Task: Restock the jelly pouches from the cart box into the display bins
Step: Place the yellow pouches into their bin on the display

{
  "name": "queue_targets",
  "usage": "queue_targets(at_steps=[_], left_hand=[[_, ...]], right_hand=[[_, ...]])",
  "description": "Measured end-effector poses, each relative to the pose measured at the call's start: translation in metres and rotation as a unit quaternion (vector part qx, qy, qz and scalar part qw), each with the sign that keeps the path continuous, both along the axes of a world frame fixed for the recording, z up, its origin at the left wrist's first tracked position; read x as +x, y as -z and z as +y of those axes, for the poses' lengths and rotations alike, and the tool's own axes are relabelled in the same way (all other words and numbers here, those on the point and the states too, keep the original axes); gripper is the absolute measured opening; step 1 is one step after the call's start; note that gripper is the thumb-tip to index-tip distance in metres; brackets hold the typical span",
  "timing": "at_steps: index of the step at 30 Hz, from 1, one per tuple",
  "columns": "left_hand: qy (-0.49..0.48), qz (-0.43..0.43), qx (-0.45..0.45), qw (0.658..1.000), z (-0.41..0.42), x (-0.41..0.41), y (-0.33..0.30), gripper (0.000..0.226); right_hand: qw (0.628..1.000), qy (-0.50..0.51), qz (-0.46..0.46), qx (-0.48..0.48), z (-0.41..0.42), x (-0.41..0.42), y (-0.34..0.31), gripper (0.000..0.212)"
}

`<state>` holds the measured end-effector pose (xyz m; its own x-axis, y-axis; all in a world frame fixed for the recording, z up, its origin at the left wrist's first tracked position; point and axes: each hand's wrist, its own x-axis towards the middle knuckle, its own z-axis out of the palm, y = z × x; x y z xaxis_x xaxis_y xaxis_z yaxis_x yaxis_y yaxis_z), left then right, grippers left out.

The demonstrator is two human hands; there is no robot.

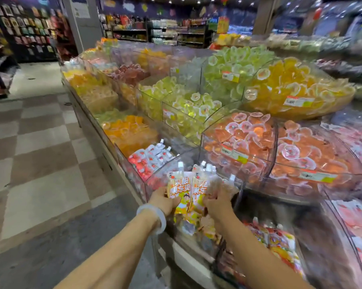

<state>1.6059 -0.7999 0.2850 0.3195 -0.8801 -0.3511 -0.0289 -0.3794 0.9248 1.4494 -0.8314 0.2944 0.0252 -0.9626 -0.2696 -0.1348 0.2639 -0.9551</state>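
Open tiled floor [40, 147] runs along the counter's [188, 257] left edge. At its near corner, over a clear display bin [236, 197], the left hand [165, 200] and right hand [216, 207] each clasp upright orange jelly pouches [181, 190].

Both hands [188, 202] closed, forearms extended

The orange jelly pouches [181, 191] read "乳酸果冻爽"; the bins' price tags [298, 101] are too blurred to read.
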Motion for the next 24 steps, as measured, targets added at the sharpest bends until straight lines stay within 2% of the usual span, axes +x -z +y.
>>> queue_targets(at_steps=[2, 4, 8, 10, 13, 14, 17, 20, 22, 24], left_hand=[[-0.002, -0.009, 0.002, 1.0, -0.024, -0.002, 0.003, 0.02], [0.006, -0.023, 0.016, 1.0, -0.043, -0.002, 0.008, 0.015], [0.053, -0.111, 0.034, 0.992, -0.082, 0.003, 0.003, 0.023], [0.098, -0.166, 0.041, 0.98, -0.103, 0.004, 0.002, 0.031], [0.182, -0.14, 0.065, 0.971, -0.117, 0.002, 0.014, 0.047], [0.198, -0.14, 0.081, 0.967, -0.125, 0.003, 0.024, 0.042], [0.231, -0.101, 0.083, 0.964, -0.143, 0.003, 0.045, 0.023], [0.285, -0.104, 0.075, 0.95, -0.157, 0.003, 0.062, 0.038], [0.313, -0.16, 0.071, 0.933, -0.161, 0.0, 0.06, 0.044], [0.322, -0.249, 0.054, 0.912, -0.168, -0.001, 0.051, 0.044]], right_hand=[[0.999, 0.031, 0.0, -0.01, -0.02, 0.003, 0.009, 0.031], [0.998, 0.063, -0.003, 0.019, -0.038, 0.009, 0.019, 0.044], [0.99, 0.124, 0.01, 0.067, -0.074, 0.019, 0.039, 0.064], [0.984, 0.158, 0.027, 0.077, -0.084, 0.017, 0.044, 0.062], [0.972, 0.208, 0.04, 0.099, -0.084, 0.007, 0.052, 0.063], [0.97, 0.217, 0.044, 0.103, -0.085, 0.004, 0.055, 0.059], [0.966, 0.226, 0.026, 0.12, -0.085, 0.005, 0.066, 0.022], [0.956, 0.259, 0.06, 0.122, -0.082, 0.008, 0.078, 0.018], [0.947, 0.269, 0.12, 0.125, -0.081, 0.009, 0.073, 0.027], [0.93, 0.288, 0.201, 0.108, -0.079, 0.012, 0.062, 0.024]])
